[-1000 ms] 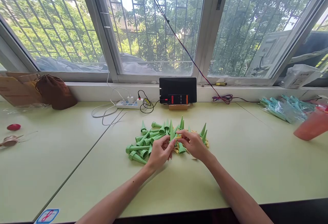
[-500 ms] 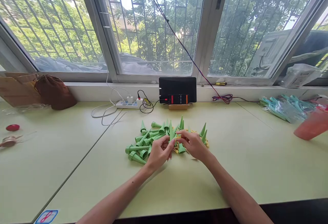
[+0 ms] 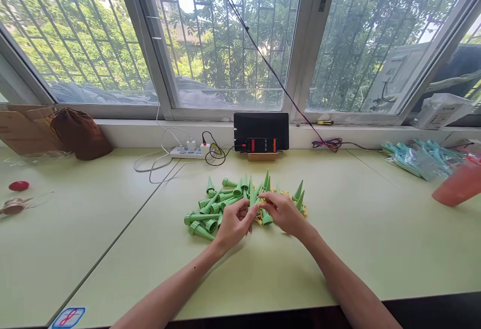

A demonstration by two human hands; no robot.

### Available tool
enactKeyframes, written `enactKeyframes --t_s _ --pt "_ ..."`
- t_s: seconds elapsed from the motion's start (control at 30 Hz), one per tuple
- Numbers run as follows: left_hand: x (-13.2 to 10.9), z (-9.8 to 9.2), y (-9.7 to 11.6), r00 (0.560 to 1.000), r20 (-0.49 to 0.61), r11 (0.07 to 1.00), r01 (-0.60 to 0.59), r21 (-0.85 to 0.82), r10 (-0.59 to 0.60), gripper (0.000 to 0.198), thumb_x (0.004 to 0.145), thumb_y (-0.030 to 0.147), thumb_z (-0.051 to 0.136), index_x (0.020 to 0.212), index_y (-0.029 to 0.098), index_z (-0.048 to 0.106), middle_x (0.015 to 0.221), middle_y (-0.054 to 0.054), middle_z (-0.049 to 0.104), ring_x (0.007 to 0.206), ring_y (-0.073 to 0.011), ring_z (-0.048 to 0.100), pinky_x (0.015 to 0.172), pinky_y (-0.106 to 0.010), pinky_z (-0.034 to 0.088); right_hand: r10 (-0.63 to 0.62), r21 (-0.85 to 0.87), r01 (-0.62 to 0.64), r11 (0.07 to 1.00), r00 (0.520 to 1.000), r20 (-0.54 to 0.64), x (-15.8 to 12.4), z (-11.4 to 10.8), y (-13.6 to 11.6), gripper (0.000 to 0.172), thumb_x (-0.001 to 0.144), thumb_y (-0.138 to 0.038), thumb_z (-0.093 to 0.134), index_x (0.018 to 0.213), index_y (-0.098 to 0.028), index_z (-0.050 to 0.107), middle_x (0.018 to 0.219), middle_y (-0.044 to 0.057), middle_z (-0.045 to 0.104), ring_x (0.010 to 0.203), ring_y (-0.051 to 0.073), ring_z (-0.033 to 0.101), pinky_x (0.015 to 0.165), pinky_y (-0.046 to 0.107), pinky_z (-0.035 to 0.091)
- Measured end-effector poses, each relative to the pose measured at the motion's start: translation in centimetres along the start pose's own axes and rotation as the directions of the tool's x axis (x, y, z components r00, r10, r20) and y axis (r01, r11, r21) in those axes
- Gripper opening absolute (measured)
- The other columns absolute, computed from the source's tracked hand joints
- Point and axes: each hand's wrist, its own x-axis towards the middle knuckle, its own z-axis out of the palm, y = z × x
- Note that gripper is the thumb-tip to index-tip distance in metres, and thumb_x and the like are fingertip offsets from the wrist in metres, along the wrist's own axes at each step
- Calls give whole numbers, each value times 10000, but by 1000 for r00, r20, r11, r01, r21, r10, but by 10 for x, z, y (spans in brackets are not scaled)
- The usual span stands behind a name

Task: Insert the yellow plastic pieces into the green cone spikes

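The left hand (image 3: 233,226) has its grip pinched, thumb and index finger together around the lower part of a green cone (image 3: 251,192). The right hand (image 3: 287,213) meets it from 3 o'clock, its thumb and index finger closed on a small yellow piece (image 3: 261,202) that is mostly hidden by the fingertips. Both hands keep nearly the same pose as half a second ago; the one small difference is that less of the yellow piece shows between the fingers now. I judge this to be fine, close fitting between the two parts, though whether they are seated together cannot be told from here.

The held cone is directly in front of the wearer, between the two hands and over the near side of the pile. Its long axis runs roughly from 6 to 12 o'clock, narrow tip at 12, wide end down by the left fingers; how far it leans away is unclear.

Further out, loose green cones (image 3: 203,217) lie from 9 to 11 o'clock of the hands, pointing various ways. Other yellow pieces (image 3: 304,211) lie around the right hand, and two upright-looking cones (image 3: 299,192) point up at its 1 o'clock. Across the worktop (image 3: 376,238), a phone (image 3: 263,145) stands at 12 o'clock.
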Motion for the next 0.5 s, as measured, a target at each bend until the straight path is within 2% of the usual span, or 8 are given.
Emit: enactKeyframes --t_s 0.1,0.23,0.5 --pt "0 0 1 1000 -7 1000 1 -2 -1 382 869 494 568 673 186 452 518 56 480 385 -88 492 362 -189 365 -10 -10 10 1000 1000 13 1 -1 -3 152 974 -253 479 1021 -194 610 848 43 655 746 165 582 680 262 425" --pt "-1 0 0 1000 -12 1000 -20 18 20 380 876 482 563 672 198 414 474 74 419 377 -94 487 366 -191 369 -42 -26 43 999 998 49 1 -2 -6 228 1002 -259 402 889 -194 589 779 31 603 703 157 536 655 259 405" --pt "-1 -1 2 998 17 996 -62 70 61 328 890 423 558 694 193 433 487 63 450 394 -92 474 398 -194 379 -8 -66 13 998 997 72 0 1 -2 323 1017 -276 338 718 -199 431 648 -15 476 572 128 403 559 238 315"
